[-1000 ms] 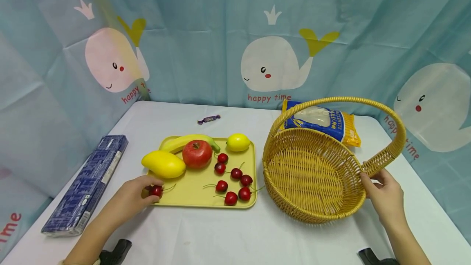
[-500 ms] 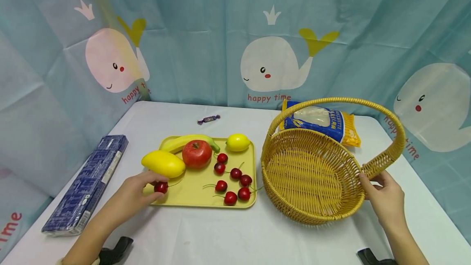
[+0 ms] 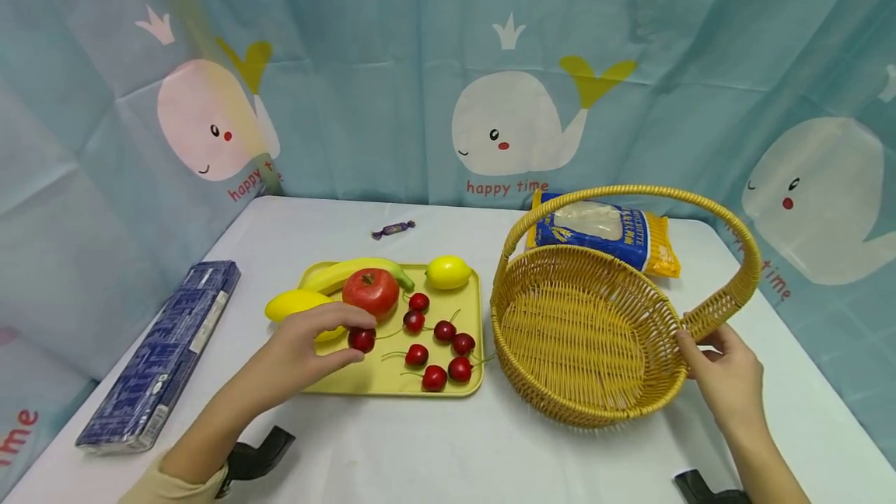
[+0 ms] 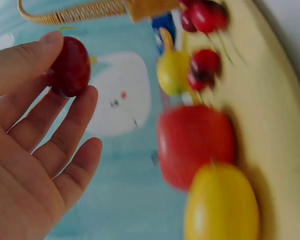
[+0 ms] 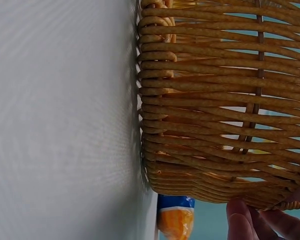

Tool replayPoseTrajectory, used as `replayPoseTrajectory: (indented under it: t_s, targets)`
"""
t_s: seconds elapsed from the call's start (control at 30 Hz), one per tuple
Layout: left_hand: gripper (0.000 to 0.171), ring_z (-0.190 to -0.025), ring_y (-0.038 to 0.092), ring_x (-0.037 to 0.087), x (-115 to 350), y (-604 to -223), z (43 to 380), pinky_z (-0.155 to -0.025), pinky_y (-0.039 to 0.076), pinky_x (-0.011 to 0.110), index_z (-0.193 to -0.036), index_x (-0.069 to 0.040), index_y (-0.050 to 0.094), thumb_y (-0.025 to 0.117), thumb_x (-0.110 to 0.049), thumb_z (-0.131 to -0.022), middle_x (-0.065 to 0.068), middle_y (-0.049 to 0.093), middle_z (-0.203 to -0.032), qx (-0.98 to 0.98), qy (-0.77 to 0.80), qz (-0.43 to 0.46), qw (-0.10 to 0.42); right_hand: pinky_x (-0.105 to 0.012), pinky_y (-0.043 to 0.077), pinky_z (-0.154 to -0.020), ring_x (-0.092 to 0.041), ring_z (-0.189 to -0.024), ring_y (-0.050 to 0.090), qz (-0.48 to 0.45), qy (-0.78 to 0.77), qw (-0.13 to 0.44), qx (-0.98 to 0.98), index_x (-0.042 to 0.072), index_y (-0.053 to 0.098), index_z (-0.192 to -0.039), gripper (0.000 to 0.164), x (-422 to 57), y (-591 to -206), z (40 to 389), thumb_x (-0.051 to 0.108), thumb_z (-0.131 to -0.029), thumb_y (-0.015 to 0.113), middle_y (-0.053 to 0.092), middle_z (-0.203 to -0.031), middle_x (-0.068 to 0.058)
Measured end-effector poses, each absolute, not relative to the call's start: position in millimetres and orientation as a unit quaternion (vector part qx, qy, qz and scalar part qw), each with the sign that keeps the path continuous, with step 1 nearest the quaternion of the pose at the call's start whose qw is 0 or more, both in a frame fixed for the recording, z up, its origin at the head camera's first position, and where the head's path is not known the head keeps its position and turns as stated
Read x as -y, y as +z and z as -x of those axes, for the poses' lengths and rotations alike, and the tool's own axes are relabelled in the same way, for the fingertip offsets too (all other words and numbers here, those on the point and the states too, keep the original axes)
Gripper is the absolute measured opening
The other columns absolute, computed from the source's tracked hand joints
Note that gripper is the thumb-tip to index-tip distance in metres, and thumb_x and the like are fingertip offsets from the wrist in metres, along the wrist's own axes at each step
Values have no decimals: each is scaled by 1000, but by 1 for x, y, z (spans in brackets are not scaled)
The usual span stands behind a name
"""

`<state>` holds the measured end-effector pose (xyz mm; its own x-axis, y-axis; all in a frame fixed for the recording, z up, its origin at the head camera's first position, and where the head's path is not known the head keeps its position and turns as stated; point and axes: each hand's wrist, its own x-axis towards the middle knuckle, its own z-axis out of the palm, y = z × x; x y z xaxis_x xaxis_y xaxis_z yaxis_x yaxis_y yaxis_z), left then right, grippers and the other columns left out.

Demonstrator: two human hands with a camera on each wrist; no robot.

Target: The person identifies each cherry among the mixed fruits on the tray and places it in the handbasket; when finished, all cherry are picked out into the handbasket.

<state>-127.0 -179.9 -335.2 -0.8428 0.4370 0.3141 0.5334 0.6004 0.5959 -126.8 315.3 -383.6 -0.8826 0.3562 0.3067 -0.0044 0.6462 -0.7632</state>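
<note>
My left hand pinches a dark red cherry between thumb and fingertips, above the left part of a yellow tray. The cherry's thin stem points right in the head view. Beneath the hand, partly covered by it, lies a yellow mango. An apple, a banana and a lemon lie along the tray's far side. Several more cherries are spread over its right half. My right hand grips the rim of a woven basket beside the handle's foot; nothing lies inside the basket.
Behind the basket is a blue and yellow pasta bag. A wrapped candy lies near the back of the white table. At the left stands a long dark blue package. A whale-print curtain encloses the table.
My left hand has lifted the cherry from the tray's front left corner and carried it right, past the mango. My right hand keeps its grip on the basket.
</note>
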Motion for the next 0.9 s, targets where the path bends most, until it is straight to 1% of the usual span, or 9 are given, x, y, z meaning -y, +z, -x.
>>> replayPoseTrajectory:
  t_s: [0.17,0.23,0.3,0.37,0.43,0.5,0.63,0.73,0.9]
  targets:
    - [36,-105,55,7,146,-327,136,-91,46,29,-111,-23,64,75,-20,-76,-15,62,-109,852,-409,322,50,-18,48,-45,5,-57,54,104,409,220,880,-3,54,-108,31,-317,-386,127,19,-88,62,59,-85,-7]
    - [34,-105,55,7,132,-323,140,-90,46,28,-111,-22,64,73,-22,-78,-14,62,-110,833,-431,344,37,-19,49,-45,4,-57,55,106,409,218,880,-2,54,-109,32,-318,-388,127,20,-88,62,58,-85,-6]
    - [34,-105,55,7,118,-320,142,-91,46,29,-111,-22,64,72,-24,-79,-14,62,-110,820,-446,358,23,-23,50,-44,3,-58,56,105,407,219,881,-1,55,-110,33,-323,-394,130,23,-87,63,58,-85,-5]
    - [34,-105,55,6,105,-317,145,-90,46,28,-111,-23,65,72,-25,-79,-15,61,-110,812,-456,364,9,-27,50,-44,2,-58,58,100,406,223,881,2,55,-110,35,-331,-404,135,27,-87,63,58,-85,-2]
    - [33,-103,55,5,92,-315,148,-87,47,27,-112,-22,65,72,-24,-79,-15,61,-110,805,-465,368,-5,-28,50,-43,0,-59,59,97,405,231,879,5,55,-110,37,-341,-417,141,31,-86,64,58,-86,0]
    - [33,-103,55,5,80,-316,151,-85,48,26,-112,-19,65,72,-22,-80,-14,62,-110,799,-472,373,-16,-28,51,-44,-2,-60,61,94,404,238,878,8,55,-111,39,-350,-430,147,36,-85,64,58,-87,1]
    - [33,-99,55,4,58,-320,158,-82,48,25,-112,-16,65,73,-20,-80,-14,62,-108,794,-479,374,-29,-23,51,-46,-5,-62,62,90,404,242,878,11,56,-113,40,-361,-445,154,39,-85,64,58,-91,-1]
    - [32,-95,55,3,43,-325,163,-81,47,25,-111,-17,65,73,-20,-80,-15,63,-106,794,-479,372,-30,-22,51,-47,-6,-63,62,93,398,240,881,12,55,-114,40,-364,-450,156,39,-85,63,58,-93,-2]
    - [32,-92,55,3,17,-332,169,-79,49,26,-111,-15,65,72,-18,-80,-10,63,-106,793,-479,373,-45,-21,51,-48,-6,-63,61,103,390,241,883,14,56,-114,39,-364,-450,154,40,-85,62,57,-93,-1]
